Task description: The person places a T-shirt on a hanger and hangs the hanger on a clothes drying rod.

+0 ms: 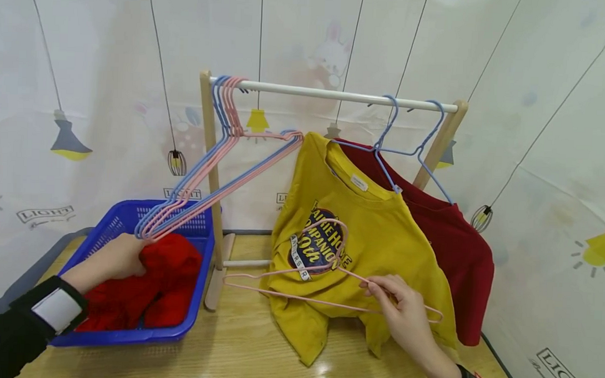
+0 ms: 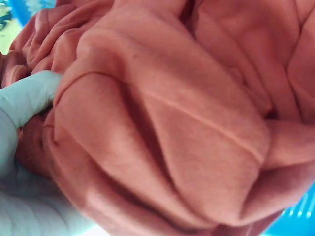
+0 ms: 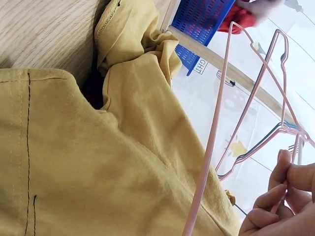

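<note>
The red garment [image 1: 175,262] lies bunched inside the basket at your left. The wood-grain surface [image 1: 237,342] stretches in front of you, and on it stands the rack [image 1: 336,94], with a white rail between wooden posts. The blue basket [image 1: 127,337] sits beside the rack's left post. Toward the rail's right end, a yellow shirt [image 1: 381,236] and a dark red shirt [image 1: 465,261] hang on blue hangers, the yellow one nearer you. A cluster of pink and blue hangers [image 1: 228,133] fills the left end. Your pink hanger [image 1: 303,298] hovers before the yellow shirt, its shoulder pinched by your right hand [image 1: 403,309]. Your left hand [image 1: 122,258] grips the red garment between thumb and fingers.
</note>
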Available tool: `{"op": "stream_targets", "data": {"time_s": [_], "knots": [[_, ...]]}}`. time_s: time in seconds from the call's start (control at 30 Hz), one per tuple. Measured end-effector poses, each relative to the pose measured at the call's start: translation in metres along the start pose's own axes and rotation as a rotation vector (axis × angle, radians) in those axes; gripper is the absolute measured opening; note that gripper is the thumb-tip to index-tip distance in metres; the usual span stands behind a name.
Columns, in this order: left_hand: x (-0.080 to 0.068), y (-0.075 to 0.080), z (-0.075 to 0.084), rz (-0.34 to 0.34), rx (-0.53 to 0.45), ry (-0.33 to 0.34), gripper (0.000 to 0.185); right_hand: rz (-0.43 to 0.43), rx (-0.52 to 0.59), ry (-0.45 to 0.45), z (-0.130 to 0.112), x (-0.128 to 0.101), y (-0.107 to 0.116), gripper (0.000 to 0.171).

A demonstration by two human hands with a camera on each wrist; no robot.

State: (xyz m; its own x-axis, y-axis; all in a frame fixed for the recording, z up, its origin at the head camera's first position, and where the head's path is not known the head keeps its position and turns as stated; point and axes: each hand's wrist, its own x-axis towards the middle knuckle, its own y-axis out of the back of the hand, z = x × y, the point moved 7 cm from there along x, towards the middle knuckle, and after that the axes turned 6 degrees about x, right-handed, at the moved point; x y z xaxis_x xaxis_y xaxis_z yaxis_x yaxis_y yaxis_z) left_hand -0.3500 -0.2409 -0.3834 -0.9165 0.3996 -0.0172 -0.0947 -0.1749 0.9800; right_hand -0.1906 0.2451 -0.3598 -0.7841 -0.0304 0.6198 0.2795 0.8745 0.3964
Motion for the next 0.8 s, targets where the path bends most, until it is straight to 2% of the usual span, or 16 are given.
{"op": "stream_targets", "data": {"time_s": [0.1, 0.27, 0.33, 0.4, 0.57, 0.73, 0.8], "knots": [[-0.022, 0.015, 0.016, 0.096, 0.011, 0.004, 0.057, 0.009, 0.027, -0.014, 0.0, 0.0, 0.002, 0.017], [-0.058, 0.045, 0.04, 0.353, 0.051, -0.058, 0.029, 0.029, 0.042, -0.028, -0.002, 0.002, 0.005, 0.015], [-0.075, 0.055, 0.047, 0.445, 0.082, -0.087, 0.032, 0.036, 0.038, -0.022, -0.004, 0.003, 0.006, 0.015], [-0.092, 0.062, 0.051, 0.517, 0.094, -0.087, 0.036, 0.042, 0.035, -0.018, -0.005, 0.003, 0.007, 0.015], [-0.129, 0.078, 0.057, 0.615, 0.077, -0.04, 0.049, 0.051, 0.038, -0.031, -0.005, 0.003, 0.009, 0.014], [-0.151, 0.104, 0.068, 0.676, 0.012, -0.046, 0.046, 0.061, 0.025, -0.051, -0.005, 0.004, 0.013, 0.017], [-0.156, 0.112, 0.074, 0.677, -0.035, -0.047, 0.045, 0.066, 0.02, -0.051, -0.005, 0.005, 0.014, 0.017]]}}
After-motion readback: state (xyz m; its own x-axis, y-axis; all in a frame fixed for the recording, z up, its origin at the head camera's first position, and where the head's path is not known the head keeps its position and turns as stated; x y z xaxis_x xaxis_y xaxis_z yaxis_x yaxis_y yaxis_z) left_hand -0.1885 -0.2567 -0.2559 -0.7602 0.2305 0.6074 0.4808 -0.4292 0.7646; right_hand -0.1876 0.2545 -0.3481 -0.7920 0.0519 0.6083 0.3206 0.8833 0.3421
